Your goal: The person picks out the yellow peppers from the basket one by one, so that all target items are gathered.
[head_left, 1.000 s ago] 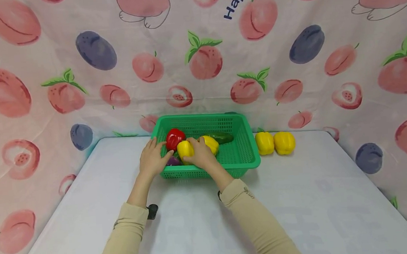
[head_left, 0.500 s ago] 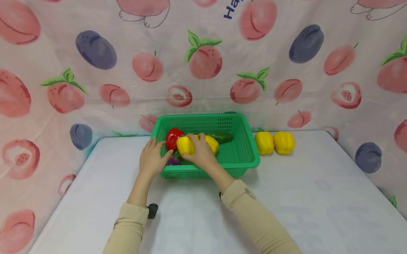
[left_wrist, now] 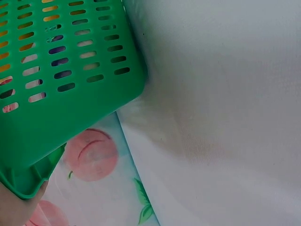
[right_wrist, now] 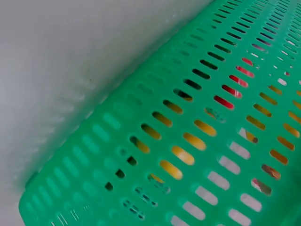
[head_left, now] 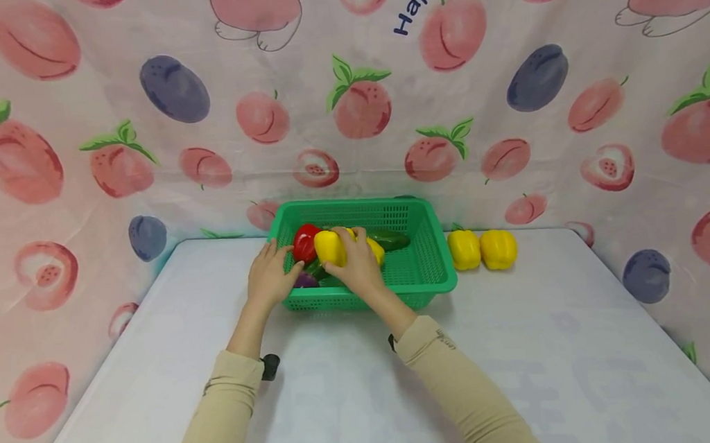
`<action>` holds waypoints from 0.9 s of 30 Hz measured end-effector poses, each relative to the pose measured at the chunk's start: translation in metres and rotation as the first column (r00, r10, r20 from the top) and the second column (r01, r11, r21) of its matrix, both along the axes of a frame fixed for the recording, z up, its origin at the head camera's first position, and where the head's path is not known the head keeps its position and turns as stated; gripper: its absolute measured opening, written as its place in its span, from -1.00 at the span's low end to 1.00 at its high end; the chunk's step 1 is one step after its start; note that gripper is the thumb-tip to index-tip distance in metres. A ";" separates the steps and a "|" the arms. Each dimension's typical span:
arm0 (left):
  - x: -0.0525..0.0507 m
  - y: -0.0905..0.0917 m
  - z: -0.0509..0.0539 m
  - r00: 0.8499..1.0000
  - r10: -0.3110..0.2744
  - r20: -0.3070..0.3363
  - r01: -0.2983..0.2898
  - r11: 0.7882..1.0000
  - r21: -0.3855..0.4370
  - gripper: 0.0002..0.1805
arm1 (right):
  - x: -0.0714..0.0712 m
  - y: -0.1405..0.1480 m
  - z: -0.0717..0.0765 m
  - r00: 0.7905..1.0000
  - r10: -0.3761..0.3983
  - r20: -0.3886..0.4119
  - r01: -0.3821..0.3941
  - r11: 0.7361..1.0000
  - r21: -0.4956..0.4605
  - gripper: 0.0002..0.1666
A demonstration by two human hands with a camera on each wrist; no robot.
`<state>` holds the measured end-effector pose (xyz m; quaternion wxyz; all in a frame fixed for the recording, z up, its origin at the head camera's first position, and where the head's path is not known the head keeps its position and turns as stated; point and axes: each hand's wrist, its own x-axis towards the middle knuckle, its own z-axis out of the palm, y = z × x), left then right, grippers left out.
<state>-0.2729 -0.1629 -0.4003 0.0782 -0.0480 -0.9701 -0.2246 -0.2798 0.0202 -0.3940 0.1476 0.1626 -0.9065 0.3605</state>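
Observation:
The right hand (head_left: 358, 266) grips a yellow pepper (head_left: 329, 249) above the left part of the green basket (head_left: 426, 288). Another yellow pepper (head_left: 377, 250) shows partly behind that hand. The left hand (head_left: 268, 275) lies over the basket's left rim, its fingers beside a red pepper (head_left: 306, 243). Low in the basket are a purple vegetable (head_left: 305, 279) and a green one (head_left: 316, 269); a cucumber (head_left: 392, 239) lies toward the back. In the left wrist view, part of the hand (left_wrist: 16, 207) touches the basket's rim (left_wrist: 28, 188). The right wrist view shows only the basket's slotted wall (right_wrist: 188, 117).
Two yellow peppers (head_left: 464, 250) (head_left: 498, 249) stand side by side on the white table (head_left: 343, 389), just right of the basket. A fruit-print cloth (head_left: 225, 85) hangs behind and at both sides of the table.
The right hand has raised the yellow pepper a little within the basket, and the green vegetable beneath shows more. The left hand has stayed at the rim. The whole view has shifted slightly.

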 end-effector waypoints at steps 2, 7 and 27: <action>0.000 0.001 -0.001 1.000 0.000 0.005 0.000 1.000 -0.002 -0.40 | 0.001 0.002 0.001 1.000 -0.002 0.000 0.002 1.000 -0.010 -0.28; 0.001 0.000 -0.002 1.000 0.003 0.015 -0.003 1.000 0.003 -0.40 | 0.007 0.007 0.002 1.000 0.008 -0.010 -0.008 1.000 -0.028 -0.28; 0.000 0.000 0.002 1.000 0.002 0.014 -0.002 1.000 -0.004 -0.41 | 0.038 0.030 0.019 0.998 0.005 -0.062 -0.011 0.994 -0.109 -0.28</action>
